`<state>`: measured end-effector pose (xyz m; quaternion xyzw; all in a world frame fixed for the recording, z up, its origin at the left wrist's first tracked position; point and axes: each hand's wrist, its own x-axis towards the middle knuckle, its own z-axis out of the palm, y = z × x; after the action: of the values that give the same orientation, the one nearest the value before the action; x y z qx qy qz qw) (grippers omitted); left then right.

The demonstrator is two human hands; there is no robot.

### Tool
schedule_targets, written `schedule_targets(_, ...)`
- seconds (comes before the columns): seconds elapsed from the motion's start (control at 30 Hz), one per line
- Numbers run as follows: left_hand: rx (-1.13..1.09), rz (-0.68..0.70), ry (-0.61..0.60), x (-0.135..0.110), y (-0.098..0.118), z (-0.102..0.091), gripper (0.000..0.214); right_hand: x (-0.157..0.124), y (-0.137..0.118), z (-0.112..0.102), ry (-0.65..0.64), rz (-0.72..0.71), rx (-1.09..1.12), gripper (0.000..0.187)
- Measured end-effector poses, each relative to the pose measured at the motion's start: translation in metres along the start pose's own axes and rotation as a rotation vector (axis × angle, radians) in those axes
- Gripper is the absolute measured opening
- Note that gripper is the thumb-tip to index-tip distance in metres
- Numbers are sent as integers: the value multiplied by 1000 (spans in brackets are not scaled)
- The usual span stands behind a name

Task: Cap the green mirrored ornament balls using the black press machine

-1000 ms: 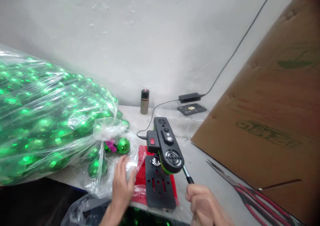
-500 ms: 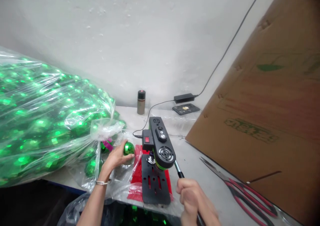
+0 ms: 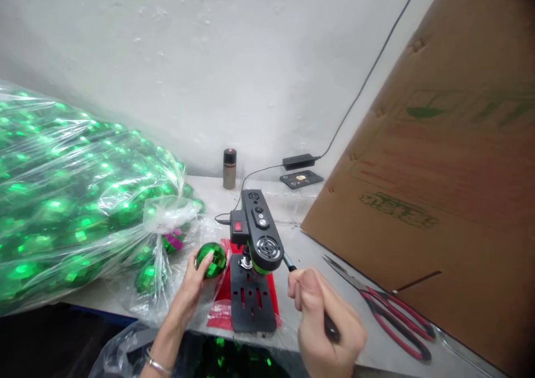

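Note:
Between the thumb and fingers of my left hand (image 3: pixel 193 280) is a shiny green faceted ball ornament (image 3: pixel 214 258), held just left of a black machine. My right hand (image 3: pixel 328 316) is wrapped round the black-gripped lever (image 3: pixel 331 329) on the machine's right side. The black machine (image 3: pixel 261 227) has round vents, buttons and a red switch. Its slotted black base plate (image 3: pixel 253 305) rests on a red sheet (image 3: pixel 217 311). A green rim shows under the machine's head.
A large clear plastic bag of green balls (image 3: pixel 83 199) fills the left. Scissors (image 3: pixel 388 311) lie at right beside a cardboard box (image 3: pixel 418 199). Behind stand a small bottle (image 3: pixel 229 169), a phone (image 3: pixel 301 179) and a power adapter (image 3: pixel 299 161). More green balls (image 3: pixel 234 358) show below the table edge.
My left hand has brought the green ball lower and nearer, turning it so more shows. My right hand stays closed on the lever, whose grip end now points more towards me. The view has shifted slightly.

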<state>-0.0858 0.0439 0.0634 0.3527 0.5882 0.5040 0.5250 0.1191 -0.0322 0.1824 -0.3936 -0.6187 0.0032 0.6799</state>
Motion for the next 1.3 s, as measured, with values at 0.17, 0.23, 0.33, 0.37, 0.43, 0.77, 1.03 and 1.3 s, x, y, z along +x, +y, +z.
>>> schedule_targets(0.17,-260,-54,-10,-23,-32,28,60,2,-1,-1,-18,-3,-13,35)
schedule_targets(0.23,-152,37,-12,-29,-45,34,73,1,-1,-1,-34,-7,-17,35)
schedule_targets(0.33,81,202,-76,-36,-62,38,81,1,-1,-3,-45,-19,-15,34)
schedule_targets(0.37,147,235,-94,-37,-66,38,81,0,-1,-3,-45,-23,-13,34)
schedule_targets(0.43,256,269,-104,-41,-73,38,83,0,-1,-3,-46,-29,-10,33)
schedule_targets(0.77,483,469,-147,-53,-88,29,78,-3,-3,-9,-106,1,-9,31)
schedule_targets(1.03,173,155,-79,-52,-69,11,85,-1,-4,-8,-104,-5,-13,33)
schedule_targets(1.3,156,161,-126,-45,-66,12,92,0,-5,-8,-105,-3,-28,32)
